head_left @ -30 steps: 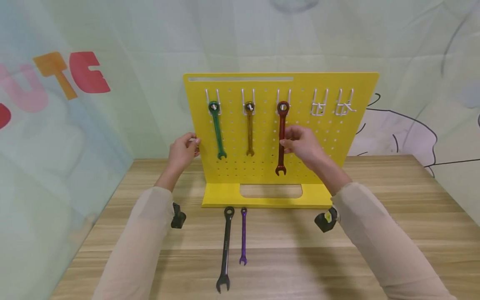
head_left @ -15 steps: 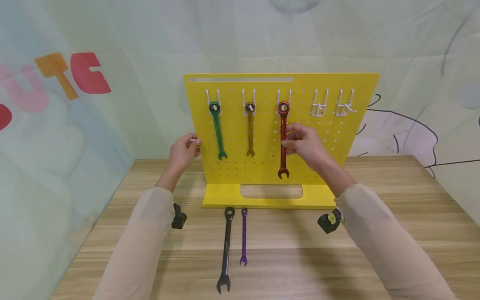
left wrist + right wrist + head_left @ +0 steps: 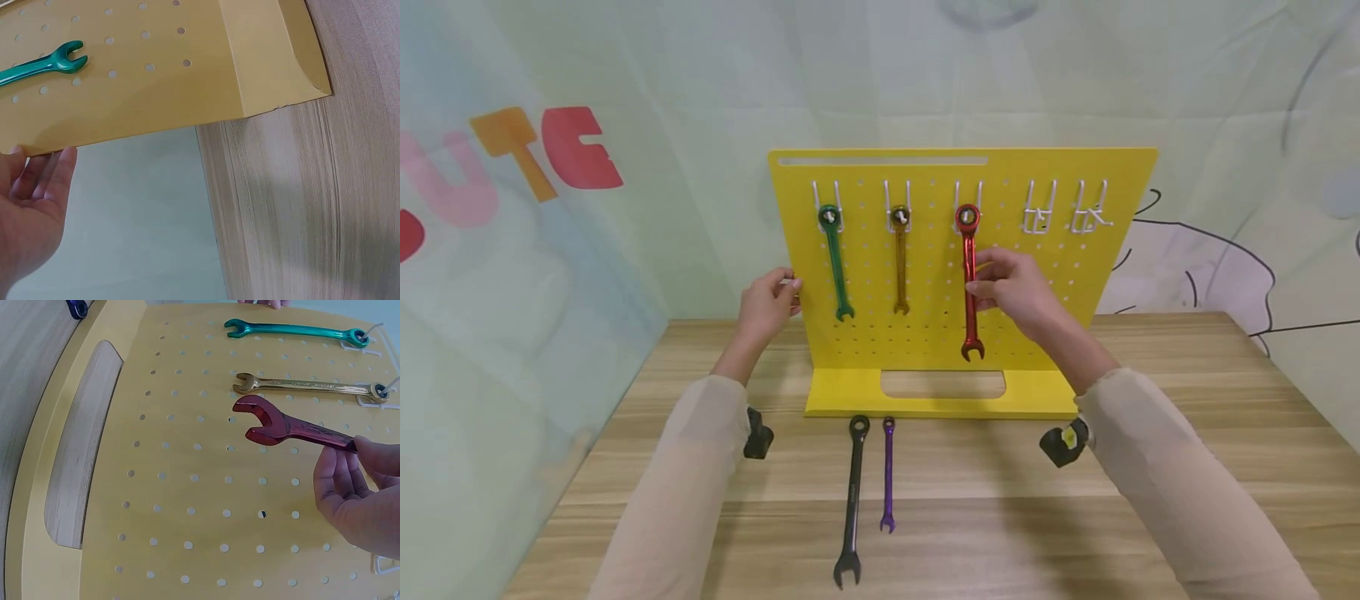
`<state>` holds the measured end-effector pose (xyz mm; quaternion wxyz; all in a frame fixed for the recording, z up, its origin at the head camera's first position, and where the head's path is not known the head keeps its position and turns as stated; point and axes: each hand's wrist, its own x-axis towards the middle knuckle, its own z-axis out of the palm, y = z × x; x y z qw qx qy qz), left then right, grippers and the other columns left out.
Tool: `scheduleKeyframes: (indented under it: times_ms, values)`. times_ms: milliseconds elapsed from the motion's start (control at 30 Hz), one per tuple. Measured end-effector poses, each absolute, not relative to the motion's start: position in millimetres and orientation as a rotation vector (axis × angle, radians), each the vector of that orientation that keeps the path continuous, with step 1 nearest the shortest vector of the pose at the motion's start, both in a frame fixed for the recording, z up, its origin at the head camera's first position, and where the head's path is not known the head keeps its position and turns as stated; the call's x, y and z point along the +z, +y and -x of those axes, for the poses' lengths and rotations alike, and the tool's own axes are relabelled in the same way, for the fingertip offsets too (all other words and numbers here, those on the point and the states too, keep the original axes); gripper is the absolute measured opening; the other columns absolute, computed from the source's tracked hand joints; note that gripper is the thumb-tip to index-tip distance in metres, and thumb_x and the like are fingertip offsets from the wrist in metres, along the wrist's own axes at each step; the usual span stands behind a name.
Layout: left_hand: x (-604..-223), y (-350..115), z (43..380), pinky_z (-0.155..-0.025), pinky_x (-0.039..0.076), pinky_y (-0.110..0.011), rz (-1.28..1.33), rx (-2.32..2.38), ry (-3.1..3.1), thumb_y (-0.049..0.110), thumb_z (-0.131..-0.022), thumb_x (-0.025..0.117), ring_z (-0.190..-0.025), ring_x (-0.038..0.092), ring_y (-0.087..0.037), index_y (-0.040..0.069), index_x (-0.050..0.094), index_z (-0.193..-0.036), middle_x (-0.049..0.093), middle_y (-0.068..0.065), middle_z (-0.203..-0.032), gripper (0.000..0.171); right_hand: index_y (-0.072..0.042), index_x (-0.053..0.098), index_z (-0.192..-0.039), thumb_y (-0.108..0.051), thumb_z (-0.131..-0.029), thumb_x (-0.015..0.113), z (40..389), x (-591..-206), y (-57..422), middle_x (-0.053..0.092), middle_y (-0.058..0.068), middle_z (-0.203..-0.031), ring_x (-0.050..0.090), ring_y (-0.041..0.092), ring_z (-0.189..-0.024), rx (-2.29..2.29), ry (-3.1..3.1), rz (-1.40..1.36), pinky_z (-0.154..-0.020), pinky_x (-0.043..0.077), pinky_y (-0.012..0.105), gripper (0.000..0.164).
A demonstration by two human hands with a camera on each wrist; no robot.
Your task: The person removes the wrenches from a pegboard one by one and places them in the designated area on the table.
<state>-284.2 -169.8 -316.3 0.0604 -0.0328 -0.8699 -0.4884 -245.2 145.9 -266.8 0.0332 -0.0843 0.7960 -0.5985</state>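
Observation:
A red combination wrench [image 3: 970,283] stands at the third hook of the yellow pegboard [image 3: 925,342], its ring end over the hook. My right hand [image 3: 1011,287] pinches its shaft between thumb and fingers. The open end points down, held off the board in the right wrist view, where the right hand [image 3: 362,500] covers part of the shaft. My left hand [image 3: 767,304] holds the board's left edge, thumb and fingertips right at the rim in the left wrist view. A green wrench [image 3: 835,262] and a gold wrench [image 3: 900,258] hang on the two hooks to the left.
On the wooden table [image 3: 955,517], in front of the board's base, lie a long black wrench [image 3: 853,500] and a thin purple wrench [image 3: 888,475]. Two bare white hooks [image 3: 1037,218] are at the board's right. A printed curtain hangs behind.
The red wrench's lower end has swung slightly right and toward me, with my right hand shifting a little right. The left hand stays on the board's edge.

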Motion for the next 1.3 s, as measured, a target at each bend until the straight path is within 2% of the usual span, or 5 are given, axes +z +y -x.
scheduleKeyframes:
  times_ms: [333, 767, 900, 1133, 1300]
  values:
    - [-318.0, -169.7, 285.7, -0.076, 0.055, -0.031, 0.102, -1.46, -2.635, 0.015, -0.098, 0.043, -0.097, 0.061, -0.033, -0.003, 0.05, -0.119, 0.058, -0.024, -0.111, 0.029, 0.007, 0.05, -0.115, 0.004, -0.09, 0.052, 245.9, -266.2, 147.7, 0.055, 0.016, -0.095, 0.056, 0.022, -0.076, -1.812, 2.464, 0.273, -0.074, 0.054, 0.034, 0.026]
    - [-319.1, -170.2, 285.3, -0.079, 0.054, -0.035, 0.094, -1.485, -2.635, 0.016, -0.098, 0.042, -0.098, 0.06, -0.033, -0.002, 0.05, -0.119, 0.058, -0.024, -0.112, 0.028, 0.006, 0.05, -0.119, 0.002, -0.091, 0.052, 238.2, -260.0, 149.5, 0.053, 0.025, -0.106, 0.056, 0.023, -0.079, -1.798, 2.471, 0.284, -0.082, 0.051, 0.044, 0.029]
    - [-318.9, -170.0, 284.8, -0.08, 0.054, -0.037, 0.103, -1.489, -2.63, 0.015, -0.098, 0.042, -0.099, 0.06, -0.034, -0.003, 0.05, -0.119, 0.057, -0.024, -0.112, 0.028, 0.006, 0.051, -0.118, 0.002, -0.09, 0.053, 234.7, -259.4, 150.4, 0.055, 0.02, -0.1, 0.056, 0.025, -0.079, -1.776, 2.484, 0.311, -0.08, 0.052, 0.041, 0.028]
    - [-319.0, -170.5, 285.3, -0.078, 0.055, -0.033, 0.098, -1.473, -2.639, 0.017, -0.098, 0.042, -0.099, 0.06, -0.032, -0.002, 0.05, -0.119, 0.058, -0.023, -0.112, 0.029, 0.005, 0.052, -0.117, 0.001, -0.09, 0.055, 228.9, -257.7, 151.5, 0.056, 0.016, -0.096, 0.056, 0.026, -0.079, -1.726, 2.517, 0.337, -0.073, 0.054, 0.032, 0.028]
    - [-317.9, -170.3, 285.5, -0.079, 0.054, -0.036, 0.107, -1.474, -2.636, 0.016, -0.098, 0.042, -0.099, 0.06, -0.033, -0.003, 0.05, -0.118, 0.058, -0.024, -0.112, 0.028, 0.004, 0.052, -0.118, -0.001, -0.09, 0.055, 225.3, -254.6, 151.6, 0.057, 0.016, -0.096, 0.056, 0.026, -0.079, -1.703, 2.529, 0.339, -0.073, 0.053, 0.033, 0.028]
